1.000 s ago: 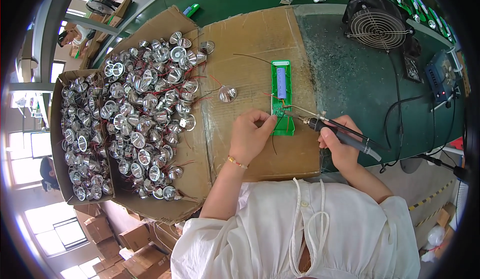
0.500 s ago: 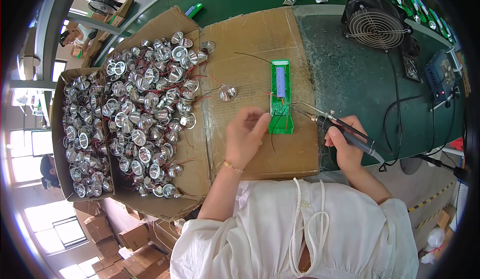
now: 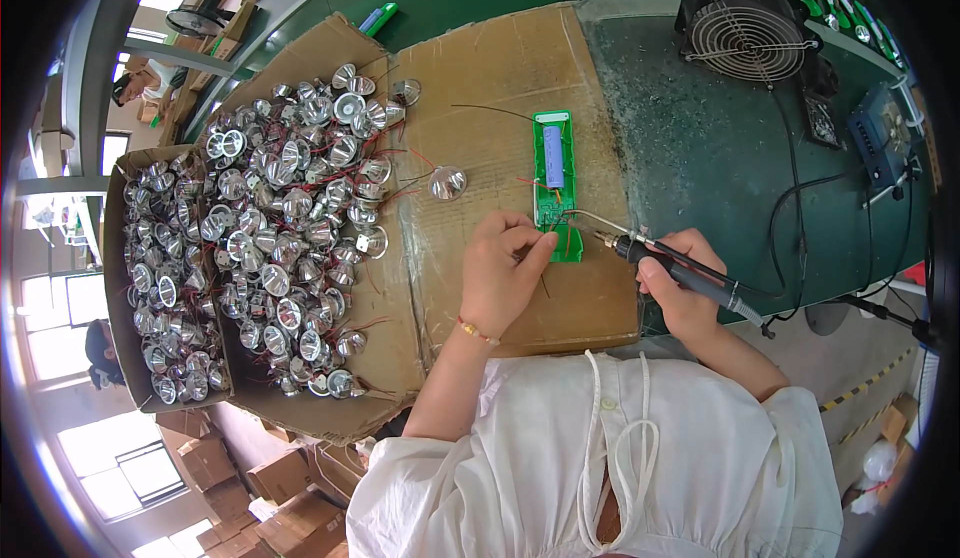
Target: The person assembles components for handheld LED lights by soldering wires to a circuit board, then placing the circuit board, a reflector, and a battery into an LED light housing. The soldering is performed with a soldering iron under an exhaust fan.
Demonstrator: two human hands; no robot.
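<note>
A long green plastic casing (image 3: 569, 170) lies on a flat cardboard sheet (image 3: 490, 58), with a purple cylindrical battery (image 3: 554, 158) and a small green circuit board (image 3: 551, 216) inside. Thin black and red wires come off the board. My left hand (image 3: 505, 268) is at the casing's lower left side, thumb and forefinger pinched on a thin black wire at the board. From the right, my right hand (image 3: 688, 293) grips a soldering iron (image 3: 690, 276) with a solder feed tube alongside. The iron's tip points at the board; whether it touches cannot be made out.
Many silver reflector cups (image 3: 290, 218) with red wires fill cardboard trays on the left; one loose reflector (image 3: 447, 183) lies nearer the casing. A fan (image 3: 750, 43) with a wire guard and a blue soldering station (image 3: 878, 143) stand at right. Cables cross the green mat (image 3: 690, 158).
My left fingers have moved right onto the wire at the board. The soldering iron's tip has shifted left, closer to the board. The whole view has shifted slightly.
</note>
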